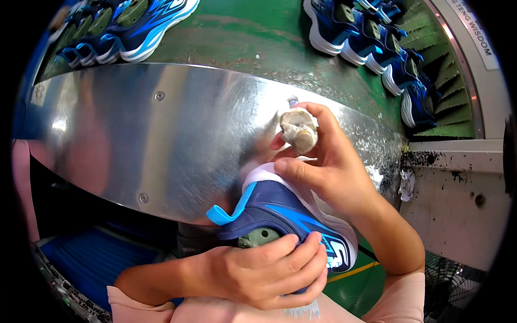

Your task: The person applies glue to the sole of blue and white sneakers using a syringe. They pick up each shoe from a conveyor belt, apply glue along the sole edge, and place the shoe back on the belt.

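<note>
A navy and bright-blue sports shoe [272,200] lies tilted on its side in front of me, its white sole turned away and its blue heel loop sticking out to the left. A green shoe last [258,237] with a round hole fills its opening. My left hand [269,272] is closed over the upper near the laces. In my right hand [339,172] is a lumpy off-white wad [299,130] with beige, stained patches, gripped by the fingers; a small metal tip shows behind it. The right thumb rests by the white heel edge of the sole.
A shiny metal plate [199,134] with screws spans the bench before me. Behind it a green conveyor surface [247,37] carries rows of similar shoes at left [145,27] and right [371,43]. A blue ribbed tray [97,269] stands low left; a fan [452,280] low right.
</note>
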The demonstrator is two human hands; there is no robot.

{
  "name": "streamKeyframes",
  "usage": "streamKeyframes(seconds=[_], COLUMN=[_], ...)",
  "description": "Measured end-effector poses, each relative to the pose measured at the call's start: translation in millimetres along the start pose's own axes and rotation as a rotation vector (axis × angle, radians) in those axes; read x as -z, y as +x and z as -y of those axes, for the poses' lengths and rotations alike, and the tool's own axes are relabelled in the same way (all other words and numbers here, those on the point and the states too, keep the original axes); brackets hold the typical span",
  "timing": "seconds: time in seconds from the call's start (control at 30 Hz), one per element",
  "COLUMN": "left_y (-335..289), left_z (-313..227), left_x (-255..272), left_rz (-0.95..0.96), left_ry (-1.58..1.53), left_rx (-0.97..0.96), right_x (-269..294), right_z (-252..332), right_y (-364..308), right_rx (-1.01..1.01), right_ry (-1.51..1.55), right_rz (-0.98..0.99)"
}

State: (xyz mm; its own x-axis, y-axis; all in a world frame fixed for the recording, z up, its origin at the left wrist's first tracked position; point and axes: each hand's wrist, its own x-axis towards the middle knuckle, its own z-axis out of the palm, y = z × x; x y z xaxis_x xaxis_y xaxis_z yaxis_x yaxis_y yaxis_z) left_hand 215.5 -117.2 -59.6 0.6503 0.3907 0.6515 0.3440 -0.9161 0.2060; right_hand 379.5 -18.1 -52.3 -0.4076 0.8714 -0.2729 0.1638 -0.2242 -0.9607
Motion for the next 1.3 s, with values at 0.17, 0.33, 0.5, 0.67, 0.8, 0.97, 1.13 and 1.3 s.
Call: streamKeyframes(seconds=[0.17,0.33,0.5,0.67,0.8,0.97,1.13,1.3], left_y=[-7,-10,-6,3,7,14,14,13], left_z=[13,16,12,10,14,28,24,7], left_x=[6,4,-4,0,0,15,9,-13], left_rz=[-0.076,-0.124,-0.082,-0.022,0.012,0.062,-0.033,-0.282], left_ry=[0.062,0.069,-0.056,-0.123,-0.163,-0.127,-0.140,-0.112], left_rx=[-0.069,-0.095,-0.073,-0.024,-0.026,-0.091,-0.036,0.106], right_x=[-11,-14,7,85,90,61,28,18], right_z=[18,28,13,-11,-32,5,54,54], right_y=[-1,-1,-11,-69,-131,-142,-101,-79], right_rx=[-0.005,-0.002,0.053,0.107,-0.138,-0.065,0.015,-0.144], right_ry=[-0.123,-0.328,-0.078,-0.229,-0.384,0.182,0.638,0.606], right_rz=[0.017,0.069,-0.062,-0.654,-0.708,-0.581,-0.204,-0.110])
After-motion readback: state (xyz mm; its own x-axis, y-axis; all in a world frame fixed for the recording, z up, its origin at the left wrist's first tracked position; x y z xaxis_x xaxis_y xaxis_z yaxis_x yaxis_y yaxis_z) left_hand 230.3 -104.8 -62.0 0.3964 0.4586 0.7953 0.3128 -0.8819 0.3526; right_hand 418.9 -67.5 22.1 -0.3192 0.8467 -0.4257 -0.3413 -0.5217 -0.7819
